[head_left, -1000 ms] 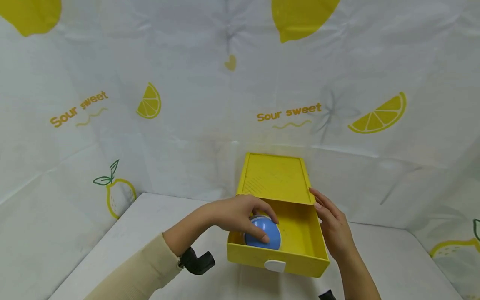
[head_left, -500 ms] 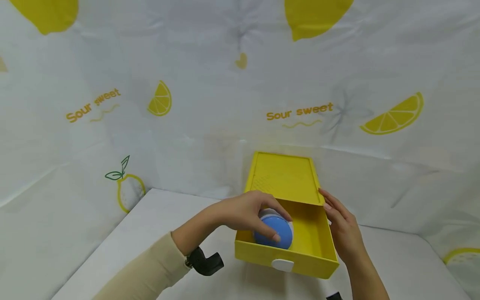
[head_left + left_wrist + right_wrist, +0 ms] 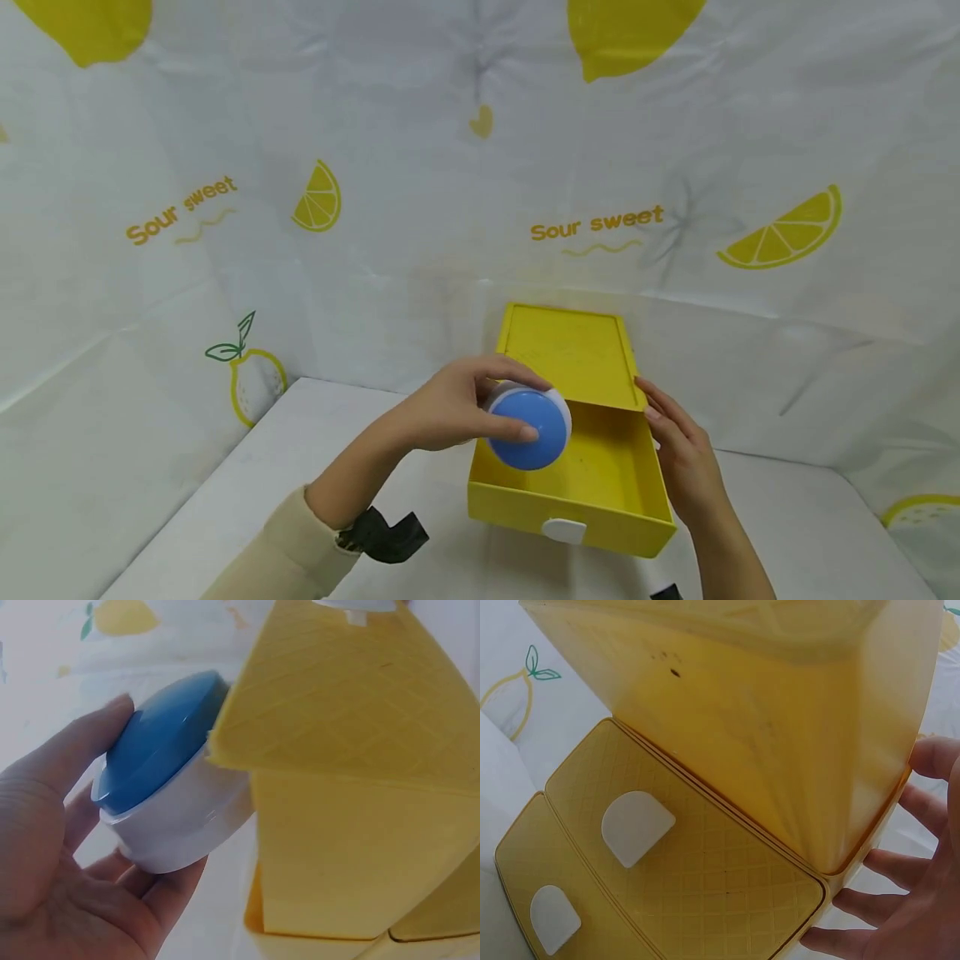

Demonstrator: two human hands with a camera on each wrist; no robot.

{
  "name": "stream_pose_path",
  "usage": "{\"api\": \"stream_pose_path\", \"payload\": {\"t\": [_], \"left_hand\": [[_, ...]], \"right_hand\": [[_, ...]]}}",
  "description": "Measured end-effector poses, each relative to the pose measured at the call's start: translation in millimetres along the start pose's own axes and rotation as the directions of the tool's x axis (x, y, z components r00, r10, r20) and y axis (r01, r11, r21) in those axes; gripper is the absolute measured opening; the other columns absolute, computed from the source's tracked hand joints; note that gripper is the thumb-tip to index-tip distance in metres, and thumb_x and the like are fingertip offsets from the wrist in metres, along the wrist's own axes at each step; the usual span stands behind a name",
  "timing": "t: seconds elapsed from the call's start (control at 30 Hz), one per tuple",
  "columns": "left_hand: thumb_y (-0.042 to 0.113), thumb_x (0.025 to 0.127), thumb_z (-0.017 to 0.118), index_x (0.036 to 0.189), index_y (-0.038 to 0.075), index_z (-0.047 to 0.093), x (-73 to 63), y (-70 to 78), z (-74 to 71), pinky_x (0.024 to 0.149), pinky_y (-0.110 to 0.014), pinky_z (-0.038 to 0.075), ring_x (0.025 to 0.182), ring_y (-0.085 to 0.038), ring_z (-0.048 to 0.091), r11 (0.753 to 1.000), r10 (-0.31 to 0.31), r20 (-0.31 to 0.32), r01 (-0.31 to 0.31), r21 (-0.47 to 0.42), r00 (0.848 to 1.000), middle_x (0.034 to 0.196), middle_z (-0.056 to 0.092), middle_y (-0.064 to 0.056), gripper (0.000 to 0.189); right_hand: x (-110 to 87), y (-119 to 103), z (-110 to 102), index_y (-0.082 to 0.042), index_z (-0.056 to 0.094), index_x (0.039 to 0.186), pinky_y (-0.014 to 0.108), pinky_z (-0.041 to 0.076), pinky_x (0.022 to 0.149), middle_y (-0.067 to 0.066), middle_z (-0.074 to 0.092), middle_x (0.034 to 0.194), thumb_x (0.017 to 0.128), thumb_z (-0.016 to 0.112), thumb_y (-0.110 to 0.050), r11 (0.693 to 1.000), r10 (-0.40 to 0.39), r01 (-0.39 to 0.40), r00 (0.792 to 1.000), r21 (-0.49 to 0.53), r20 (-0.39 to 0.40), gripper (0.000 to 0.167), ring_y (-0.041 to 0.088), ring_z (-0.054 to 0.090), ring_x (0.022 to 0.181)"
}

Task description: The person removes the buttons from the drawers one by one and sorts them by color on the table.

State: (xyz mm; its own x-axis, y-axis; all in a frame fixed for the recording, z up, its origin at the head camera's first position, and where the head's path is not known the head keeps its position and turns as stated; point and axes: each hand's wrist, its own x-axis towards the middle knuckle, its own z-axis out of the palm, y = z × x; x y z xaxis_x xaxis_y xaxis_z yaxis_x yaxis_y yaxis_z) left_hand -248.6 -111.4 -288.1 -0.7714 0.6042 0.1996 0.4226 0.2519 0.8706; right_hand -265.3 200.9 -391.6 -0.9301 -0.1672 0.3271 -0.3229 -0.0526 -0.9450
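Note:
My left hand (image 3: pixel 450 404) grips a round white container with a blue lid (image 3: pixel 531 429), thumb on the lid and fingers round the far side. The container is tilted above the pulled-out top drawer (image 3: pixel 517 505) of a yellow drawer cabinet (image 3: pixel 566 354). In the left wrist view, the white body of the container (image 3: pixel 180 817) shows below its lid, partly hidden by the drawer. My right hand (image 3: pixel 686 462) rests against the cabinet's right side, its fingers spread along the wall in the right wrist view.
Lower drawers with white handles (image 3: pixel 637 829) are closed under the top one. A white drawer handle (image 3: pixel 564 531) juts from the top drawer's front. The cabinet stands on a white table (image 3: pixel 375 492), close to a lemon-print cloth (image 3: pixel 405 208) at the back.
My left hand has lifted the blue-lidded container up out of the drawer and slightly left. My right hand keeps its place on the cabinet's side. The head view has shifted a little.

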Motion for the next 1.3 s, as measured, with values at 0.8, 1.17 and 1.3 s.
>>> {"api": "stream_pose_path", "payload": {"t": [0.8,1.17,1.3], "left_hand": [[0.024,0.087,0.08,0.134,0.017,0.065,-52.6,-90.2,-11.9,0.104,-0.052,0.052,0.12,-0.036,0.066,0.967,-0.239,-0.668,0.11,-0.23,0.705,0.145,0.057,-0.011,0.049],[0.032,0.085,0.082,0.131,0.018,0.067,-44.1,-140.2,1.4,0.099,-0.051,0.056,0.111,-0.032,0.07,0.948,-0.316,-0.675,0.197,-0.25,0.666,0.146,0.056,-0.013,0.05],[0.034,0.085,0.081,0.13,0.018,0.068,-44.0,-157.6,6.3,0.099,-0.05,0.056,0.114,-0.032,0.066,0.935,-0.355,-0.67,0.253,-0.25,0.651,0.145,0.056,-0.014,0.049]], "right_hand": [[0.4,1,-3,-0.013,0.035,0.158,0.024,0.06,0.086,-0.02,0.053,0.142,0.111,0.037,-0.024,1.0,-0.002,0.001,1.0,0.031,0.022,0.048,0.0,0.063,0.117],[-0.3,-2,-4,-0.013,0.034,0.158,0.024,0.06,0.085,-0.02,0.053,0.142,0.111,0.037,-0.024,1.0,0.001,-0.001,1.0,0.028,0.019,0.048,0.0,0.063,0.117],[-2.1,-1,-2,-0.014,0.034,0.158,0.025,0.06,0.085,-0.02,0.053,0.141,0.111,0.038,-0.026,1.0,0.017,-0.017,1.0,0.023,0.011,0.049,0.0,0.063,0.116]]}}
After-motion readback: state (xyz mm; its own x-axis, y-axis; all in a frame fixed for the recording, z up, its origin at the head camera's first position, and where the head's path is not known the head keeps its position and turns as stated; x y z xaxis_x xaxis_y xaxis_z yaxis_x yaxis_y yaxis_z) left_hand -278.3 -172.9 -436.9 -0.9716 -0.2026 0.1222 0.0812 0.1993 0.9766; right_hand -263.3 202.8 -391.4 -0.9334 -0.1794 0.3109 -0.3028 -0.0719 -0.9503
